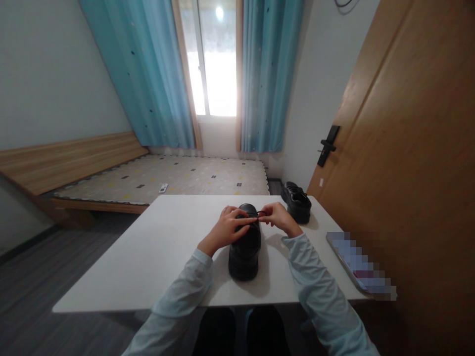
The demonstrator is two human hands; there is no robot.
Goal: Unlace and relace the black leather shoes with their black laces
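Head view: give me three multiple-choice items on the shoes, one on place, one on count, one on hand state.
1. Where is the second shoe?
A. on the bed
B. at the table's far right corner
C. on the floor

2. How many black shoes are on the table?
A. one
B. two
C. three

3. What are the hands doing?
A. resting flat on the table
B. pinching the lace on the near shoe
C. holding the phone

Answers:
1. B, it sits by the far right edge.
2. B, the near shoe plus the far one.
3. B, left hand and right hand meet at the lace on top.
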